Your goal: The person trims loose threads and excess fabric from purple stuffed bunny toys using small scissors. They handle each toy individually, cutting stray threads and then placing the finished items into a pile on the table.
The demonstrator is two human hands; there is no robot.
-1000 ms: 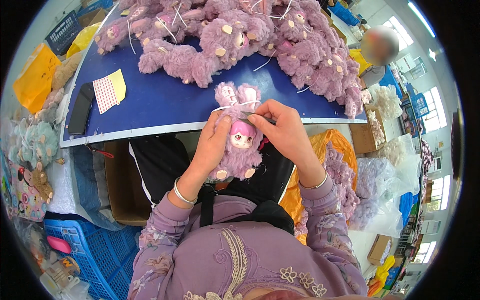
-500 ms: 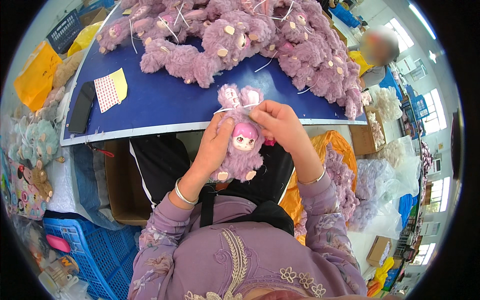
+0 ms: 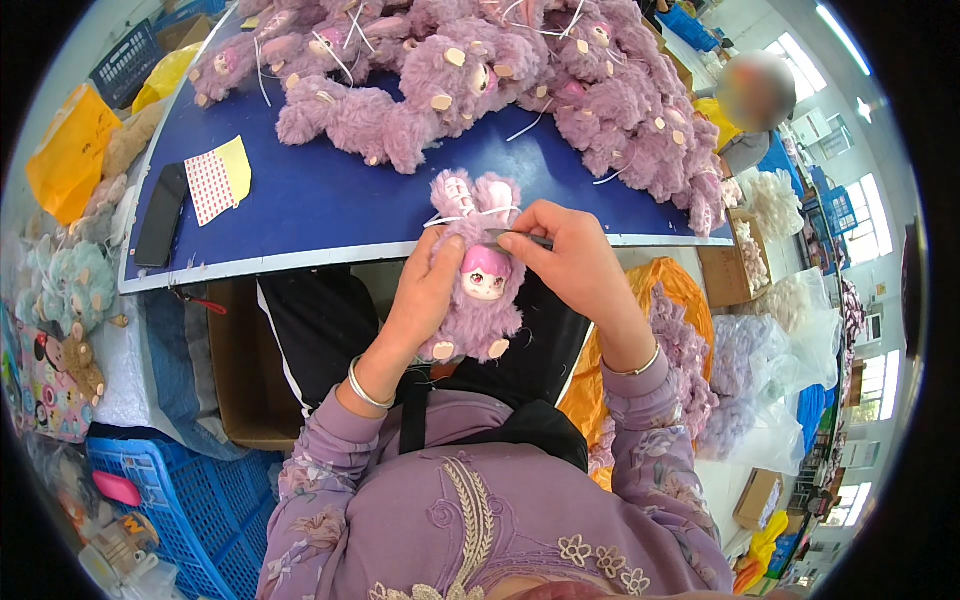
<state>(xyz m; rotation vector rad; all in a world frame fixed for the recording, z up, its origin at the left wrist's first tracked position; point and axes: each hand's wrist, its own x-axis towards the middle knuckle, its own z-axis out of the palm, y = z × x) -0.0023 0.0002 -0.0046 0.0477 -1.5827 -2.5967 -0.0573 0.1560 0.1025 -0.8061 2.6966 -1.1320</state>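
A fluffy mauve plush doll (image 3: 485, 318), with long ears and a pink-capped moulded face, is held upright over my lap at the table's front edge. My left hand (image 3: 428, 290) is closed round its left side, thumb near the head. A white tie (image 3: 470, 215) crosses the base of the ears, its loose end sticking out leftward. Above the doll's face, my right hand (image 3: 560, 255) pinches a thin, dark metal tool (image 3: 494, 235), whose tip lies against the fur just below the tie. The tool's exact kind is unclear, as my fingers partly cover it.
Several similar mauve plush dolls (image 3: 450, 85) pile up across the blue table (image 3: 330, 205). A dark phone (image 3: 162, 215) and a sticker sheet (image 3: 212, 185) lie at left. Below stands a blue crate (image 3: 200, 510); an orange bag (image 3: 690, 300) sits at right. Another person (image 3: 745, 150) is further back.
The thin metal tool now shows in my right hand, its tip at the doll's forehead. My right fingers have shifted slightly down from the tie. The left hand keeps its hold.
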